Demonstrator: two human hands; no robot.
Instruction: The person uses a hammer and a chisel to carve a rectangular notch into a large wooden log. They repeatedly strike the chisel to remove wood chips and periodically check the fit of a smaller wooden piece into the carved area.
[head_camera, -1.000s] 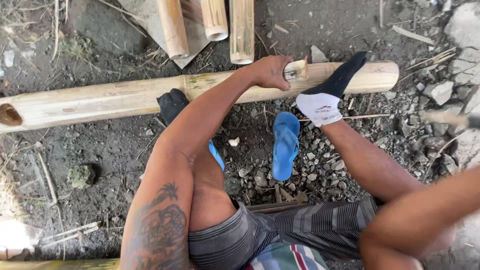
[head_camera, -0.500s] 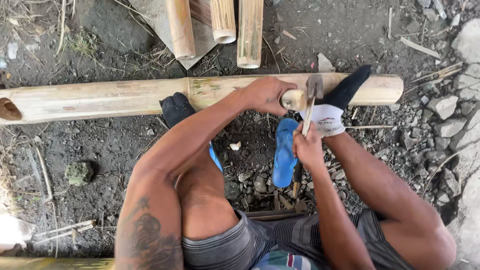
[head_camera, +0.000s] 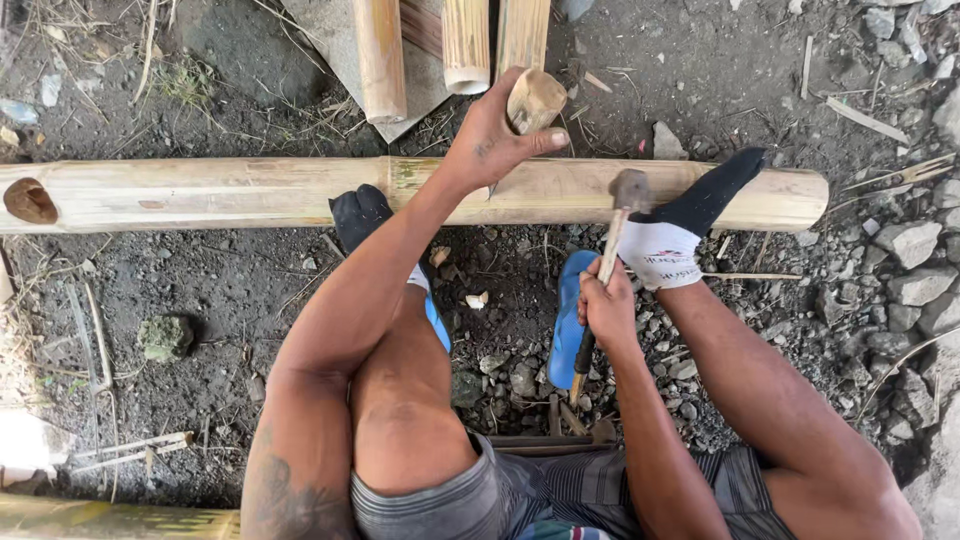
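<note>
A long bamboo pole (head_camera: 200, 195) lies across the ground in front of me, with a hole near its left end. My left hand (head_camera: 490, 140) is shut on a tool with a round wooden handle (head_camera: 535, 100), held at the pole's far edge. My right hand (head_camera: 605, 300) grips a hammer (head_camera: 612, 250) by its wooden shaft. The hammer's head (head_camera: 630, 188) sits against the pole, beside my right foot in a white and black sock (head_camera: 680, 230). My left foot in a black sock (head_camera: 360, 215) rests against the pole too.
Three shorter bamboo pieces (head_camera: 465, 40) lie on a flat slab beyond the pole. Blue sandals (head_camera: 568, 320) lie on the dirt between my legs. Loose stones (head_camera: 900, 270) cover the right side. Another bamboo length (head_camera: 110, 520) shows at the bottom left.
My left hand has lifted the wooden-handled tool up and away toward the pole's far edge. My right hand has swung the hammer in from the right, so its head is now at the pole.
</note>
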